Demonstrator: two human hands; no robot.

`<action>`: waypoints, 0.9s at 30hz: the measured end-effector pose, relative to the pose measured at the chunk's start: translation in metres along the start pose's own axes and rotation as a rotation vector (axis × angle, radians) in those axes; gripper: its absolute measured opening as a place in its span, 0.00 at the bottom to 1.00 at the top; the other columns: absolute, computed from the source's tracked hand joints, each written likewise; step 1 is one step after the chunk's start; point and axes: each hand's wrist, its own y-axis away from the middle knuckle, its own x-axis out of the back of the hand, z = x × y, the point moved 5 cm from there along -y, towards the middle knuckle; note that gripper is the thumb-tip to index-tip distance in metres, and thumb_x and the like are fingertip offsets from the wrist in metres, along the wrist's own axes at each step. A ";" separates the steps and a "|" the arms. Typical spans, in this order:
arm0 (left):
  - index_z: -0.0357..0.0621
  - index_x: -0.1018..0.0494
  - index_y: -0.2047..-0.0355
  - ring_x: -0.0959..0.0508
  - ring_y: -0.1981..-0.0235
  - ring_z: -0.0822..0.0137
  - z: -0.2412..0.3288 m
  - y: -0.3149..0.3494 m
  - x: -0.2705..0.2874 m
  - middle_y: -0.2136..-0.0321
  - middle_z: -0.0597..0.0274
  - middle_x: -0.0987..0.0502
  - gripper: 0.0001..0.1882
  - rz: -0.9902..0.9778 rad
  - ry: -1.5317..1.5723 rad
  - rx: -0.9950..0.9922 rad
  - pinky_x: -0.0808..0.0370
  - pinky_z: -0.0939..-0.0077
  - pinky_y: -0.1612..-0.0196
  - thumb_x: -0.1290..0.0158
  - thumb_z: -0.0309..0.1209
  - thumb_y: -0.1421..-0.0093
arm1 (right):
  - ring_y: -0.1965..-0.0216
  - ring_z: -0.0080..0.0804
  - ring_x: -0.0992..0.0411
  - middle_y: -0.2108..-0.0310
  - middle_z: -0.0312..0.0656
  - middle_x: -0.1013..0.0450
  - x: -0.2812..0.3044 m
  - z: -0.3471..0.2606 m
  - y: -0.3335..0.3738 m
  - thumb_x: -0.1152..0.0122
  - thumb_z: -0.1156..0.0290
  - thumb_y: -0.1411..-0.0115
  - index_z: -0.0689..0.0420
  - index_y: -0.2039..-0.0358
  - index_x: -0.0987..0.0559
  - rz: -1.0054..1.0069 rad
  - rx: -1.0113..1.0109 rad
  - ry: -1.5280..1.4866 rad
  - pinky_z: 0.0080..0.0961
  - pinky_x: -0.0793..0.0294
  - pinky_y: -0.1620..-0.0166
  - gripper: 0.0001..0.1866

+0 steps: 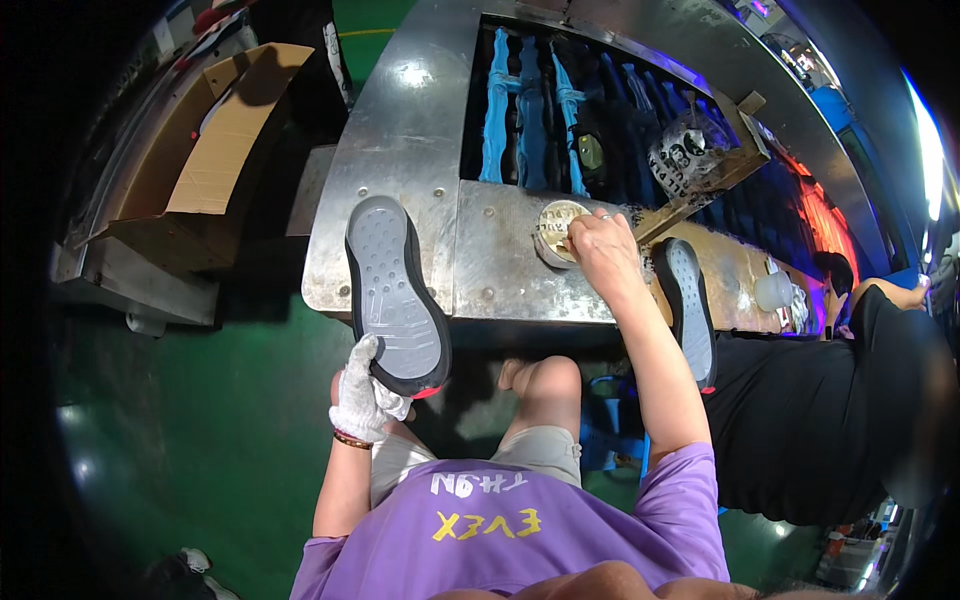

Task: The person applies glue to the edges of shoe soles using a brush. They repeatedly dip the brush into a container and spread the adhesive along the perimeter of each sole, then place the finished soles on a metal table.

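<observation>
Head view: the sole (400, 300), best kept steady, is being gripped at six o'clock by the left hand (362, 400); the right hand (605, 250) is being held curled over the tub (543, 250), contents indiscernible.

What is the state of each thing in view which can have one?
Left hand: gloved, gripping left sole.
Right hand: bare, fingers at tub.
Left sole: held, grey face up.
Right sole: grey face up, overhanging edge of bench.
Tub: upright on bench.
Cardboard box: open.

Gloved left hand (360, 402) on a grey-black shoe sole (396, 285), bare right hand (606, 252) at a round tub (543, 247).
</observation>
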 end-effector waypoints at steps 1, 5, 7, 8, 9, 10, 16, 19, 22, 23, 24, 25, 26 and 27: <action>0.34 0.25 0.51 0.26 0.88 0.65 -0.002 -0.003 0.001 0.69 0.48 0.17 0.24 -0.038 0.050 0.021 0.33 0.74 0.91 0.44 0.44 0.35 | 0.62 0.40 0.25 0.72 0.40 0.23 -0.001 -0.002 -0.001 0.40 0.73 0.49 0.56 0.76 0.21 -0.009 0.005 0.019 0.35 0.32 0.59 0.02; 0.36 0.26 0.49 0.27 0.89 0.66 -0.007 -0.007 -0.003 0.68 0.47 0.17 0.23 -0.094 0.175 0.066 0.34 0.77 0.91 0.44 0.43 0.35 | 0.61 0.39 0.25 0.72 0.41 0.23 -0.006 -0.002 -0.003 0.42 0.76 0.51 0.56 0.76 0.20 -0.035 0.037 0.051 0.35 0.31 0.58 0.03; 0.38 0.25 0.49 0.29 0.90 0.67 -0.007 -0.008 -0.003 0.69 0.48 0.17 0.21 -0.096 0.128 0.091 0.35 0.78 0.91 0.45 0.41 0.35 | 0.61 0.39 0.25 0.72 0.40 0.23 -0.004 0.000 -0.001 0.42 0.75 0.51 0.56 0.76 0.21 -0.056 0.042 0.051 0.35 0.31 0.58 0.03; 0.39 0.25 0.50 0.30 0.90 0.68 -0.005 -0.009 0.002 0.71 0.49 0.18 0.19 -0.104 0.069 0.107 0.36 0.78 0.91 0.46 0.39 0.35 | 0.61 0.39 0.25 0.71 0.40 0.23 -0.003 0.000 -0.001 0.42 0.75 0.51 0.56 0.75 0.21 -0.063 0.046 0.046 0.35 0.31 0.58 0.03; 0.40 0.25 0.51 0.31 0.91 0.69 -0.003 -0.010 0.005 0.72 0.50 0.18 0.17 -0.112 0.009 0.125 0.37 0.78 0.91 0.46 0.37 0.35 | 0.61 0.39 0.25 0.71 0.40 0.23 0.002 0.001 0.000 0.42 0.75 0.50 0.56 0.75 0.21 -0.032 0.043 0.043 0.35 0.32 0.58 0.03; 0.39 0.25 0.52 0.30 0.90 0.69 -0.004 -0.013 0.008 0.71 0.50 0.18 0.16 -0.138 -0.029 0.100 0.36 0.78 0.91 0.46 0.35 0.35 | 0.61 0.39 0.26 0.70 0.39 0.23 0.009 0.003 0.001 0.42 0.75 0.50 0.56 0.75 0.21 -0.001 0.041 0.039 0.35 0.32 0.58 0.03; 0.36 0.28 0.46 0.18 0.65 0.65 0.018 0.015 -0.051 0.58 0.56 0.19 0.17 -0.058 -0.269 -0.472 0.19 0.71 0.64 0.47 0.20 0.36 | 0.55 0.36 0.26 0.58 0.39 0.22 0.034 -0.008 0.020 0.40 0.74 0.48 0.56 0.71 0.22 0.151 0.073 0.107 0.39 0.33 0.44 0.03; 0.38 0.28 0.46 0.18 0.63 0.69 0.026 0.020 -0.056 0.57 0.59 0.18 0.20 0.033 -0.415 -0.845 0.19 0.73 0.63 0.42 0.21 0.38 | 0.56 0.36 0.25 0.56 0.38 0.22 0.054 -0.017 0.037 0.34 0.72 0.47 0.55 0.69 0.21 0.269 -0.028 0.051 0.41 0.34 0.43 0.05; 0.36 0.23 0.52 0.18 0.60 0.69 0.026 0.043 -0.072 0.58 0.59 0.17 0.16 0.104 -0.476 -0.959 0.21 0.71 0.56 0.38 0.21 0.41 | 0.56 0.33 0.24 0.55 0.36 0.21 0.077 -0.040 0.063 0.30 0.70 0.45 0.53 0.67 0.20 0.360 -0.095 0.000 0.41 0.35 0.42 0.07; 0.36 0.23 0.52 0.18 0.60 0.69 0.025 0.048 -0.075 0.59 0.59 0.17 0.16 0.115 -0.519 -0.991 0.21 0.72 0.56 0.37 0.21 0.42 | 0.56 0.32 0.24 0.55 0.36 0.21 0.084 -0.052 0.073 0.29 0.70 0.46 0.52 0.67 0.20 0.373 -0.107 -0.055 0.41 0.36 0.41 0.07; 0.37 0.23 0.53 0.18 0.61 0.69 0.022 0.051 -0.074 0.59 0.59 0.17 0.16 0.128 -0.560 -1.021 0.21 0.72 0.56 0.36 0.22 0.42 | 0.56 0.31 0.24 0.55 0.35 0.21 0.088 -0.064 0.081 0.29 0.70 0.46 0.51 0.67 0.20 0.382 -0.118 -0.111 0.42 0.36 0.41 0.07; 0.37 0.23 0.52 0.19 0.60 0.69 0.022 0.057 -0.072 0.57 0.59 0.18 0.17 0.133 -0.898 -1.156 0.22 0.72 0.55 0.36 0.22 0.42 | 0.57 0.31 0.23 0.55 0.35 0.20 0.093 -0.079 0.087 0.29 0.70 0.46 0.50 0.66 0.20 0.385 -0.104 -0.172 0.42 0.36 0.41 0.08; 0.36 0.24 0.52 0.19 0.58 0.69 0.020 0.064 -0.072 0.56 0.58 0.18 0.18 0.153 -1.202 -1.326 0.22 0.71 0.54 0.36 0.23 0.42 | 0.58 0.31 0.23 0.54 0.34 0.20 0.098 -0.090 0.092 0.29 0.70 0.45 0.49 0.65 0.20 0.392 -0.100 -0.226 0.42 0.37 0.40 0.09; 0.36 0.24 0.51 0.19 0.57 0.69 0.014 0.063 -0.074 0.55 0.57 0.19 0.18 0.148 -0.831 -1.092 0.22 0.71 0.53 0.36 0.23 0.42 | 0.61 0.30 0.22 0.53 0.33 0.21 0.099 -0.103 0.095 0.29 0.69 0.45 0.47 0.62 0.21 0.462 -0.048 -0.274 0.42 0.37 0.40 0.11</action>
